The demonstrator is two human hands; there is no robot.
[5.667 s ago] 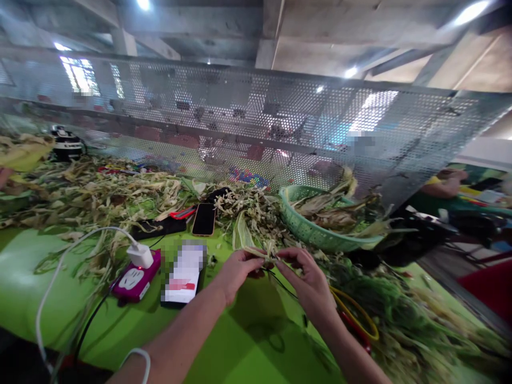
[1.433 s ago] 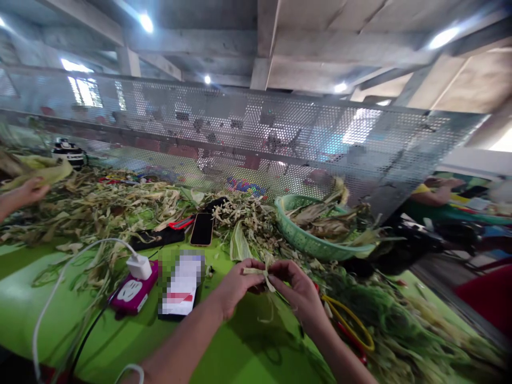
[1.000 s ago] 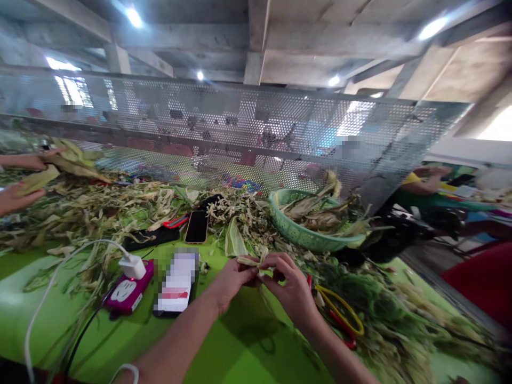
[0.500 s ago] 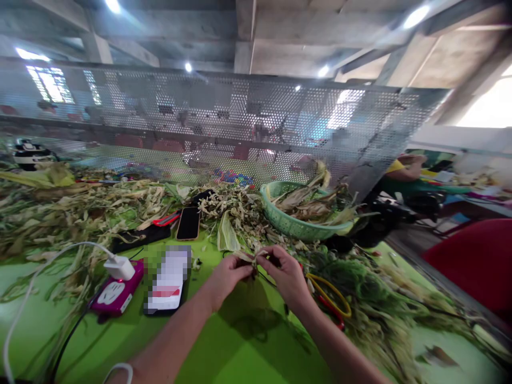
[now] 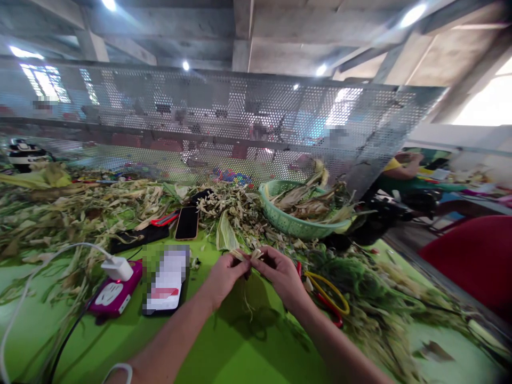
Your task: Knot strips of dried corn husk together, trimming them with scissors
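Note:
Both my hands meet over the green table [image 5: 224, 352], just in front of the heap of dried husks [image 5: 236, 210]. My left hand [image 5: 224, 273] pinches one end of a small pale husk strip [image 5: 248, 254], and my right hand [image 5: 280, 272] pinches the other end, fingers curled round it. Thin strands hang from the strip between the hands. A green plastic basket [image 5: 296, 226] full of husks stands beyond my right hand. Yellow- and red-handled scissors [image 5: 332, 298] lie just right of my right wrist.
A phone [image 5: 166, 280] and a magenta power strip [image 5: 114, 290] with a white charger lie left of my hands; another phone [image 5: 186, 223] lies farther back. Husks cover the left and right of the table. A perforated metal screen [image 5: 240, 122] stands behind. Another person sits at far right.
The husk strip has been worked shorter between my fingers, with strands now hanging down. The other person's hands at far left have gone from view. The view shifted right.

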